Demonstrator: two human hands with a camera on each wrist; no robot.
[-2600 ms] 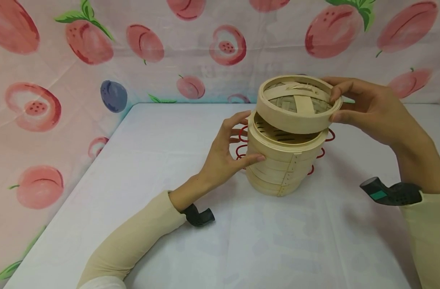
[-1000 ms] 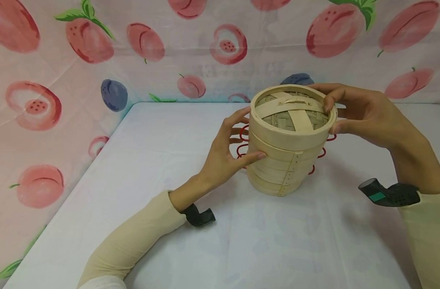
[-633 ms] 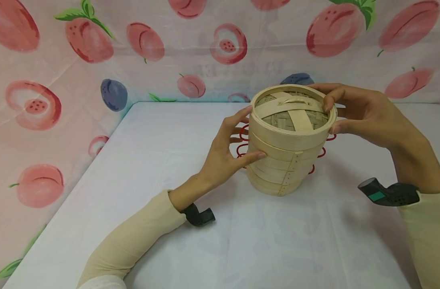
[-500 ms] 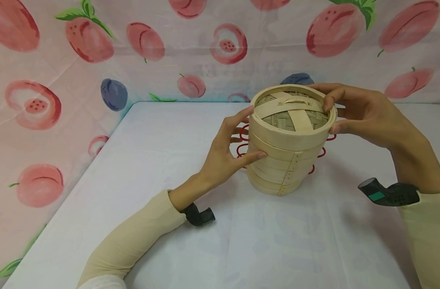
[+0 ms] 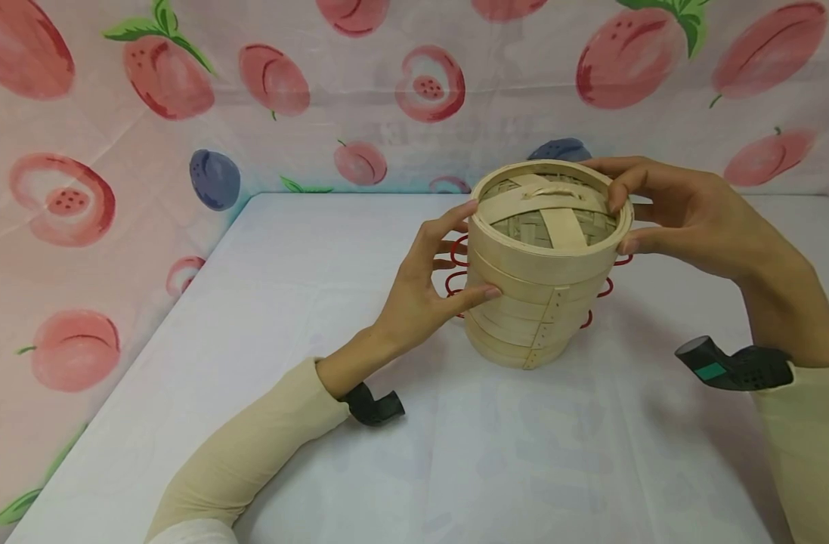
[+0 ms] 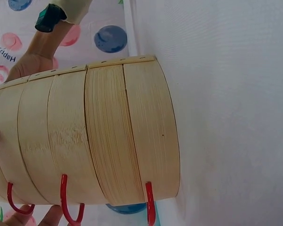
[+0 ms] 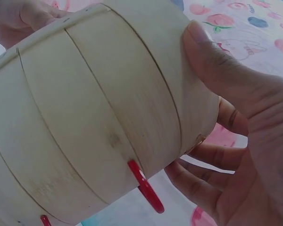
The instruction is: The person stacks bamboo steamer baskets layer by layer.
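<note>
Here your right hand (image 5: 686, 215) has its fingers curled over the far-right rim of the round pale bamboo lid (image 5: 550, 219), thumb pressed to the rim's side wall, so it grips the lid. Your left hand (image 5: 428, 283) is cupped against the left wall of the stacked pale bamboo steamer tower (image 5: 530, 302); its thumb lies on a middle tier and its fingertips reach up to the lid's edge, steadying rather than wrapping it.

The tower sits between your two hands, touching both, with the lid seated on top of it. Its long axis stands upright off the white cloth-covered table (image 5: 332, 302), and the lid's woven top with crossed bamboo strips faces up toward you. The right hand is the nearer one to the lid, since it already has hold of it; the left hand is lower, beside the tiers.

Red wire loops (image 5: 455, 264) stick out from the tower's sides, just behind your left fingers, with more on the right side below your right hand.

Behind the tower hangs a pink fruit-printed backdrop (image 5: 115, 151), which also runs along the table's left edge. Dark wrist-worn cameras (image 5: 734, 366) sit at your cream sleeves, nearer you than the tower.
</note>
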